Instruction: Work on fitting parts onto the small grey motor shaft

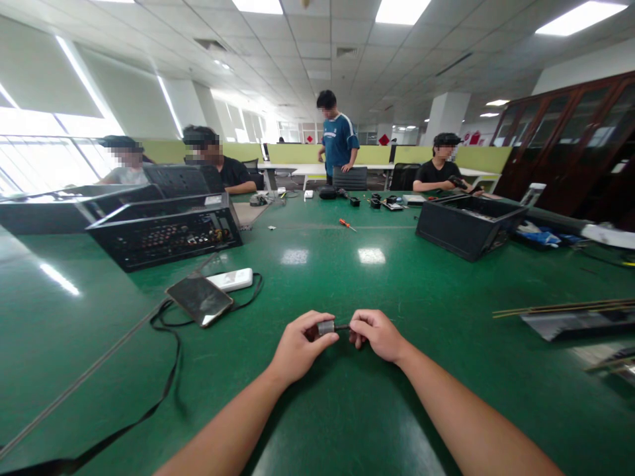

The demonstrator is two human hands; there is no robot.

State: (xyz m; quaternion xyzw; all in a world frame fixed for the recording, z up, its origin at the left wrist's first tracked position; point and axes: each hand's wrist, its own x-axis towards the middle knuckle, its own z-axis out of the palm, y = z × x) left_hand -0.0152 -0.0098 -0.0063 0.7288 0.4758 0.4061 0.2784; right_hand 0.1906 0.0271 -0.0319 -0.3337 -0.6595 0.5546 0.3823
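Observation:
Just above the green table (317, 264), my left hand (302, 340) holds a small grey metal cylinder (325, 327) between thumb and fingers. A thin dark rod (342, 326) extends from the cylinder's right side. Its far end is pinched in my right hand (376, 332), whose fingers are closed and cover the tip. The cylinder and rod lie roughly level between the two hands. What kind of part it is, I cannot make out.
A phone (200, 299), a white device (232, 279) and a black strap (171, 377) lie left. Black computer cases (166, 231) (469, 225) stand on both sides. An orange screwdriver (346, 225) lies ahead. Metal strips (570, 317) are right. Several people are beyond.

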